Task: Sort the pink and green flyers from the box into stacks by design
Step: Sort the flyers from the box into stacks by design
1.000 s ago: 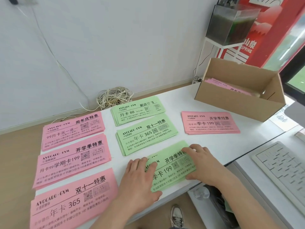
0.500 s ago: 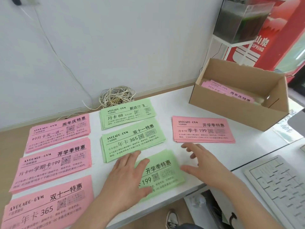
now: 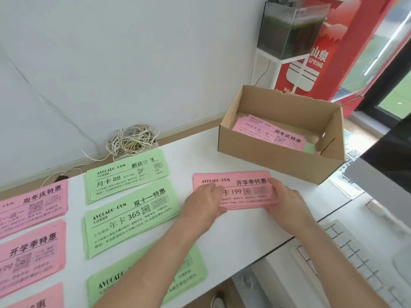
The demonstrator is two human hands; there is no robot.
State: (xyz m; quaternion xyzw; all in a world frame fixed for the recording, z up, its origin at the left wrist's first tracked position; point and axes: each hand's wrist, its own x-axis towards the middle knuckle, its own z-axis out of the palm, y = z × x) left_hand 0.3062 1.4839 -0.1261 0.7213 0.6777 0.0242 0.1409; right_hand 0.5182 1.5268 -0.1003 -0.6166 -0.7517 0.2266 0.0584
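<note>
White tabletop (image 3: 200,156) carries all the sorted piles. Brown cardboard box (image 3: 278,161) sits at the far R corner, open-topped, w/ unsorted pink flyers (image 3: 266,132) lying inside and a green edge showing beneath them. Centre: three green flyer stacks (image 3: 131,216) in a column. Far L: pink stacks (image 3: 33,203), partly cut off by the frame. Between the green column & the box lies the pink flyer stack (image 3: 233,181) marked "199", flat on the table, near the box but apart from it. Left hand (image 3: 204,203) holds its L end, right hand (image 3: 287,196) its R end, each w/ fingers on top & thumb at the near edge; whether the thumbs go beneath, can't tell. Step in hand, prob.: squaring this pile. To do it well: press both ends inward evenly, keep the pile flat, nudge the long edge so no sheet fans out, and leave a gap to neighbouring piles. Sorting approx. part-done, since the box isn't empty.
</note>
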